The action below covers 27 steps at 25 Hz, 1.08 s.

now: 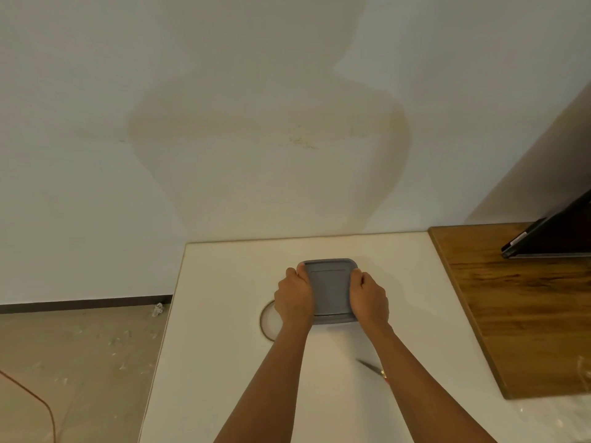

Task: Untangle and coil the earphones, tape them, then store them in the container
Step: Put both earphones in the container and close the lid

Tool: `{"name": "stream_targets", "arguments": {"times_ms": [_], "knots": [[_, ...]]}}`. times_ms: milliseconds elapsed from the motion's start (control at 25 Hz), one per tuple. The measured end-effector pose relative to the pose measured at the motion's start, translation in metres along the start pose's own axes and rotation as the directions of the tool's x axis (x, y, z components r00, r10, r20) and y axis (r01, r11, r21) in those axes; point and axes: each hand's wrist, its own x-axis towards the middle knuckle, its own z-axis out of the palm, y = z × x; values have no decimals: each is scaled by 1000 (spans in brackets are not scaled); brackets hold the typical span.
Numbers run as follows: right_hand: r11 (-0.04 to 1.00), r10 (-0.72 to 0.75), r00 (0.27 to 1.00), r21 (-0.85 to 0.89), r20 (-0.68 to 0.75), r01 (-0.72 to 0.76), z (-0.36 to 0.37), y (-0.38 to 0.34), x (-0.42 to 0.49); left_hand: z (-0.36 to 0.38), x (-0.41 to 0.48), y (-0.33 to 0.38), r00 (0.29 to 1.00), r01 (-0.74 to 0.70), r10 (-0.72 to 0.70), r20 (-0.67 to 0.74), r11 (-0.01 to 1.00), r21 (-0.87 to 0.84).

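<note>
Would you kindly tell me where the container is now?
In the head view, the container sits on the white table near its far edge, gripped between the left hand and right hand; a tape roll lies just left of it.

On the white table [224, 346] stands a grey container [331, 289] with its lid on. The left hand [294, 298] and the right hand [369, 298] grip its two sides with curled fingers. A tape roll [264, 318] lies just beside the left hand, and scissors [371, 367] are partly hidden under the right forearm.
</note>
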Motion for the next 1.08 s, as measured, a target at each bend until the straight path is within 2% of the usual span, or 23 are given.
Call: {"name": "stream_targets", "arguments": {"times_ms": [240,440,520,680,1080], "knots": [[994,-35,999,-99,21,37,0,-7,0,-7,6,-2,996,-88,90,-23,993,74],[996,-43,996,-69,83,49,-3,-2,-1,-2,1,-2,989,-138,145,-7,959,247],[996,-57,994,-60,95,63,-4,-1,-3,0,-4,-5,988,-151,155,-3,963,224],[998,-68,997,8,20,68,-3,1,-9,0,-7,-5,998,-59,59,-34,998,13],[995,-72,996,60,-50,75,1,6,-3,2,-3,-4,995,-86,88,-48,996,35]]}}
